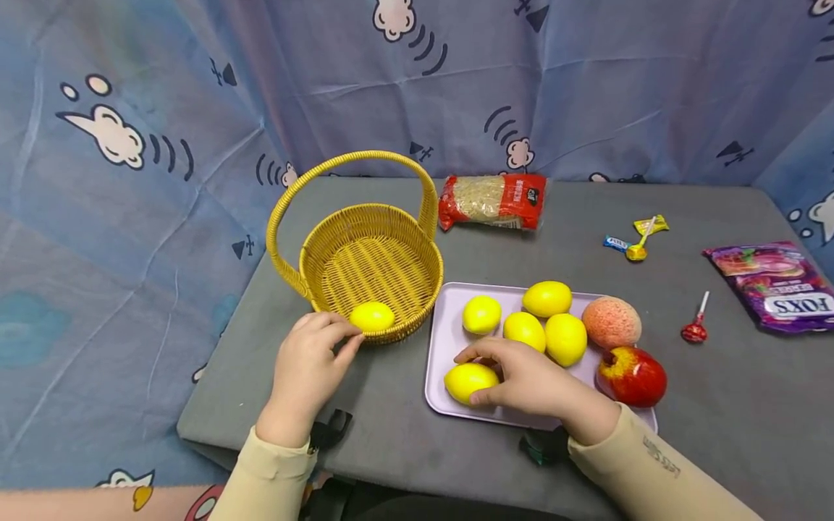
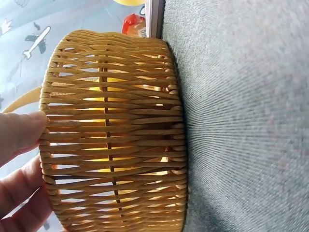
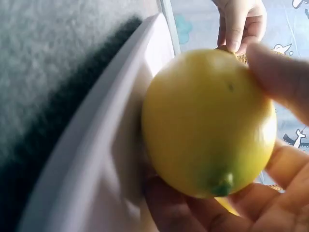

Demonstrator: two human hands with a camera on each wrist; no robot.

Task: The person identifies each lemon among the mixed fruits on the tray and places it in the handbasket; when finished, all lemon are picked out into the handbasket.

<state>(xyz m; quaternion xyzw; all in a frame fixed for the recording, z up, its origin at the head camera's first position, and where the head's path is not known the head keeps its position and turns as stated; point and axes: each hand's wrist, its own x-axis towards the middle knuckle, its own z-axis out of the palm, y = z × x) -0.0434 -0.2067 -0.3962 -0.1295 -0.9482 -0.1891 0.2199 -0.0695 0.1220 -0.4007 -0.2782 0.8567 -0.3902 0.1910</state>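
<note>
A round yellow wicker basket (image 1: 371, 268) with a tall arched handle stands on the left of the table. One lemon (image 1: 372, 317) lies inside it against the near wall. My left hand (image 1: 309, 365) pinches the near rim, thumb and fingers on either side of the woven edge (image 2: 106, 135). Over the lilac tray (image 1: 438, 347), my right hand (image 1: 521, 380) grips another lemon (image 1: 470, 383) at the tray's near left corner. The right wrist view shows thumb and fingers curled round this lemon (image 3: 207, 125). Several more lemons (image 1: 565, 339) sit behind that hand.
A peach (image 1: 612, 322) and a red apple (image 1: 632, 377) occupy the tray's right end. Behind stands a red-and-clear food packet (image 1: 493, 201). Farther right lie a yellow lollipop (image 1: 636, 252), small wrapped sweets (image 1: 615, 243), a red lollipop (image 1: 694, 332) and a purple FOX'S bag (image 1: 775, 286).
</note>
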